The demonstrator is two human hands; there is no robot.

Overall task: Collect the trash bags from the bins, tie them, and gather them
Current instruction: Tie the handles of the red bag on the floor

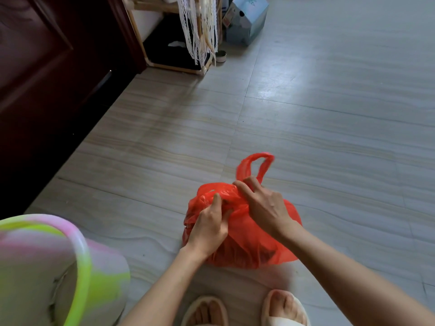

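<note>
Crouching beside a pink-and-green bin at far left, a person's left hand and right hand both grip the gathered top of a red trash bag on the tiled floor, slippers just below, a blue box well beyond.

**Surroundings: Floor Area**

The tiled floor is pale grey with beige streaks. A dark wooden door runs along the left edge. At the far edge stands a light wooden rack, with lace strips hanging over its front. A small round tin sits just beside the rack's base. A pale blue carton stands near it. Two beige slippers appear at the near edge.
</note>
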